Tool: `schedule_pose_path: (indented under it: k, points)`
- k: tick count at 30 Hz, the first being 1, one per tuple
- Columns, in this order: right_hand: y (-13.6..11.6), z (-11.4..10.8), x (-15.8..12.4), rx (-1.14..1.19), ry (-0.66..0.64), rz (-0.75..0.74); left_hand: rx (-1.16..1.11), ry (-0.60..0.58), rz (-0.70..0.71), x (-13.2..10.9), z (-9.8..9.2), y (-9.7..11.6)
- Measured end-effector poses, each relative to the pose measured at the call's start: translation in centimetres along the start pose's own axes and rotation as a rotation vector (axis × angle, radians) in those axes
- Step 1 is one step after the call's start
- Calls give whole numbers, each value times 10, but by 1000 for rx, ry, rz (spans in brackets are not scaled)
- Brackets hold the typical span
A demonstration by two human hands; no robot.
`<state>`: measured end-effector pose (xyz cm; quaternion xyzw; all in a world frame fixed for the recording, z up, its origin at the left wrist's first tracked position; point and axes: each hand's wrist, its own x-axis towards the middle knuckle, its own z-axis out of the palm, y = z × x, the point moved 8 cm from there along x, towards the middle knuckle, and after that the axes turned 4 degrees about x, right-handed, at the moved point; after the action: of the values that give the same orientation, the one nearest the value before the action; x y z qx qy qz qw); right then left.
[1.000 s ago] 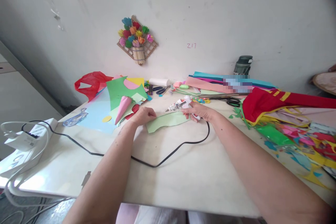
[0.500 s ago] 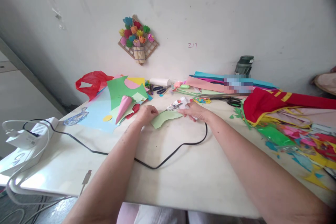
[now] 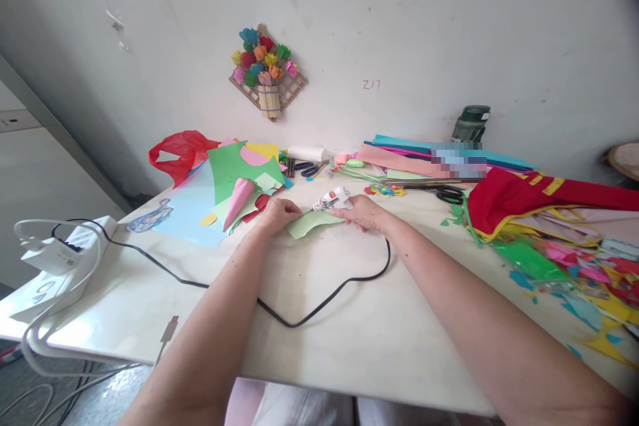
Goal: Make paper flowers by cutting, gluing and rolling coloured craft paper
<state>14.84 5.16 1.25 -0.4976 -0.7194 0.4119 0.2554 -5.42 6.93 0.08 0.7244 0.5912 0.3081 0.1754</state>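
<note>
My left hand (image 3: pixel 277 212) is closed, pinching the left end of a curved light green paper strip (image 3: pixel 308 224) that lies on the white table (image 3: pixel 349 319). My right hand (image 3: pixel 363 211) is wrapped round a white glue gun (image 3: pixel 331 199), whose nozzle points left at the strip's upper edge. The gun's black cord (image 3: pixel 319 299) loops across the table to a white power strip (image 3: pixel 64 249) at the left.
A pink paper cone (image 3: pixel 236 201) lies on green and blue sheets (image 3: pixel 197 206) by a red plastic bag (image 3: pixel 182 150). Coloured paper stacks (image 3: pixel 424 160), black scissors (image 3: pixel 448 194), red fabric (image 3: pixel 524 196) and paper scraps (image 3: pixel 574 273) fill the right side. A paper flower bouquet (image 3: pixel 264 70) hangs on the wall.
Both hands drew closer together and the green strip looks shorter between them. The glue gun moved slightly left along the strip. The cord loop shifted a little.
</note>
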Motion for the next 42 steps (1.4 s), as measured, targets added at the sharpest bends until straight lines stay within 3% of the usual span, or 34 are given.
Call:
schedule_pose_path:
  k: [28, 42]
  points:
    - [3, 4, 7, -38, 15, -19, -46, -17, -45, -2, 0, 4]
    - [17, -11, 4, 9, 72, 91, -26, -22, -48, -1, -1, 2]
